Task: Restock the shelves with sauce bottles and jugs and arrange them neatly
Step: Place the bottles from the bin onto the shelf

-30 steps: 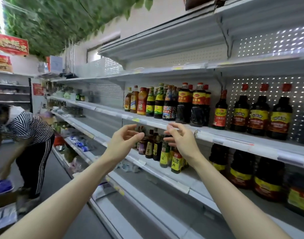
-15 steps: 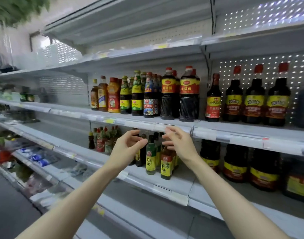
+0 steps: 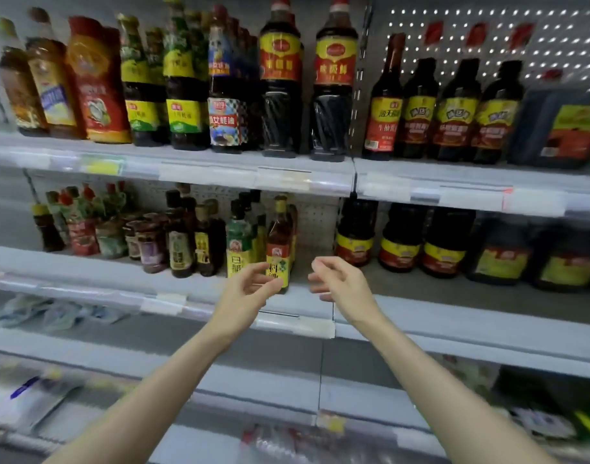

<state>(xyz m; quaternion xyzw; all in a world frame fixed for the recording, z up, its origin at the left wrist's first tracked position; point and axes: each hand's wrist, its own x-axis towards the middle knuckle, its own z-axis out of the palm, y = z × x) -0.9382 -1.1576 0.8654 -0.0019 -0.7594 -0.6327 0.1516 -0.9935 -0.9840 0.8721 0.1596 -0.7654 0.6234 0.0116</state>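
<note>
Reaching in with both hands now: left hand (image 3: 243, 293) and right hand (image 3: 342, 286) hang side by side before the middle shelf (image 3: 420, 306), fingers loosely curled, nothing held in either. The left fingertips sit right in front of the yellow label on the amber bottle (image 3: 277, 242); whether they touch it is hard to call. That bottle stands at the shelf's front edge, at the left hand's one o'clock, with a green-capped bottle (image 3: 238, 242) just beside it at twelve. Out at the right hand's two o'clock, a row of dark jugs (image 3: 400, 242) lines the same shelf. Between amber bottle and jugs, shelf floor shows through, at the right hand's eleven. High at twelve, the upper shelf (image 3: 220, 169) carries tall sauce bottles (image 3: 280, 78) shoulder to shoulder. My read: most of the stocking looks done, that gap wants filling or closing up, and the small bottles and jars (image 3: 146, 242) at ten o'clock sit in a ragged cluster that wants straightening.
</note>
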